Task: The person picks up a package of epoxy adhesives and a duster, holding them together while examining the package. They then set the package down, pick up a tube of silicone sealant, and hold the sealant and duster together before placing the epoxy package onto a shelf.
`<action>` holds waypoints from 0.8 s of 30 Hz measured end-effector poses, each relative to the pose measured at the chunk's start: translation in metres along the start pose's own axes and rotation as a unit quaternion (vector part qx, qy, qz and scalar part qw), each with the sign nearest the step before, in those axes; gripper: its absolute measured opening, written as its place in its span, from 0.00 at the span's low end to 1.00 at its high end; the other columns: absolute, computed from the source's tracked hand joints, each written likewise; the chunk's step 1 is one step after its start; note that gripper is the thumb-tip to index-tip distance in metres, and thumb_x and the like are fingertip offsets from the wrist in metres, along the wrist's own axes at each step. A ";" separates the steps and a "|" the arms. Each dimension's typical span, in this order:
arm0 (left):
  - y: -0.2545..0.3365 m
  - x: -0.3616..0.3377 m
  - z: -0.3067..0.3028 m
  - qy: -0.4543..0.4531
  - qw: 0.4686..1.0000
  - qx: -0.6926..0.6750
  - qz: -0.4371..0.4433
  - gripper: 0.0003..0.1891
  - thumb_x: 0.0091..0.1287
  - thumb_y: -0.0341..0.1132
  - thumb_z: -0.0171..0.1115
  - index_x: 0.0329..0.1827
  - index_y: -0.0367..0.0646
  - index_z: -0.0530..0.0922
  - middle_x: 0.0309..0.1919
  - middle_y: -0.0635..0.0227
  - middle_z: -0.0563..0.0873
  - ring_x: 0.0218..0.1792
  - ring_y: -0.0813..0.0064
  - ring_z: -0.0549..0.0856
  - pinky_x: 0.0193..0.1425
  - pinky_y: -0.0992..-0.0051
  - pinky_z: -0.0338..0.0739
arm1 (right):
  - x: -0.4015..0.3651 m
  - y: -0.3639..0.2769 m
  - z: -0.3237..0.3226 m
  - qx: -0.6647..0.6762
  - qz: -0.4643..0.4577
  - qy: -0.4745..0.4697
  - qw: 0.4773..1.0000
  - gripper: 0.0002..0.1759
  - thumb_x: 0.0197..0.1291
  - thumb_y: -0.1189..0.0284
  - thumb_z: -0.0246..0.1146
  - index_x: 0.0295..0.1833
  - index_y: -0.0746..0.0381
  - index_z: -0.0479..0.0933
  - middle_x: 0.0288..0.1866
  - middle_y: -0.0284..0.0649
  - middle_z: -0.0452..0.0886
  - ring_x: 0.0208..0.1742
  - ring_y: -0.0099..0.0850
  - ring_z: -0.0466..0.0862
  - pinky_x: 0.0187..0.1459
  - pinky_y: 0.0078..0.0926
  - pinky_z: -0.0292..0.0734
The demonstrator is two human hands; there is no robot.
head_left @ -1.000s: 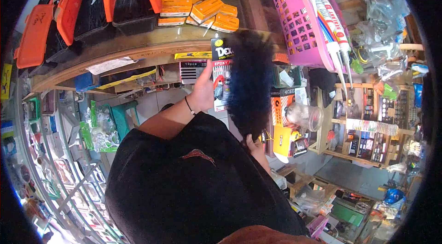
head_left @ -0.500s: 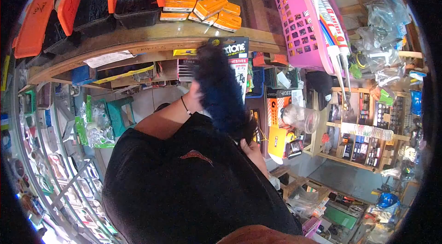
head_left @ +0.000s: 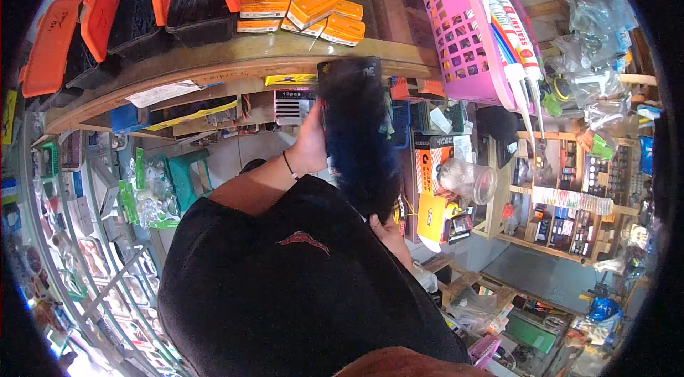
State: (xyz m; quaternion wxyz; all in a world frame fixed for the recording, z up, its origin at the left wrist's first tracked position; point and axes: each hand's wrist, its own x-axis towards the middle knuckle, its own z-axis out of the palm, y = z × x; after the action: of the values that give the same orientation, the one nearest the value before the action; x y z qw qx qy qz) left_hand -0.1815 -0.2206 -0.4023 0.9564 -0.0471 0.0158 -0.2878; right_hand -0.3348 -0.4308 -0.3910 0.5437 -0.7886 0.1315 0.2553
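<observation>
The dark duster (head_left: pixel 363 153) is lying across the front of the card (head_left: pixel 367 71), covering most of it and leaving its top strip showing, with a few pale letters at the right. The right hand (head_left: pixel 387 231) is gripping the duster at its lower end, the thumb showing and the rest of the grip hiding behind. The left hand (head_left: pixel 309 145) is holding the card by its left side, though the duster is hiding some of the fingers. Dusting the card's face seems to be the step in hand; the next move, as I am judging it, is calling for a steady left hold and a light right wrist, so that the bristles are brushing the face without bending the card. The card's top is overlapping the counter's edge (head_left: pixel 271 67) in this view; whether they are touching, I cannot tell. Farther out, orange boxes (head_left: pixel 313 7) are sitting in a pile on the counter, and a pink basket (head_left: pixel 456 35) is standing to their right, sealant tubes (head_left: pixel 514 35) hanging nozzle-down at its side.
</observation>
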 end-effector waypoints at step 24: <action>-0.008 0.002 -0.021 -0.073 0.997 0.030 -0.017 0.31 0.63 0.61 0.35 0.58 0.46 0.66 0.46 0.63 0.79 0.46 0.66 0.79 0.51 0.65 0.74 | -0.007 -0.009 0.002 0.072 0.121 0.075 0.987 0.26 0.61 0.53 0.51 0.34 0.69 0.72 0.23 0.34 0.74 0.26 0.25 0.71 0.30 0.25 0.66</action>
State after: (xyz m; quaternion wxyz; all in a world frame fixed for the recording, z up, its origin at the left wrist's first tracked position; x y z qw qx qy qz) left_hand -0.1855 -0.2300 -0.4227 0.9509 -0.0396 -0.0635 -0.3004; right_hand -0.3368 -0.4256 -0.3809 0.5531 -0.7424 0.2846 0.2487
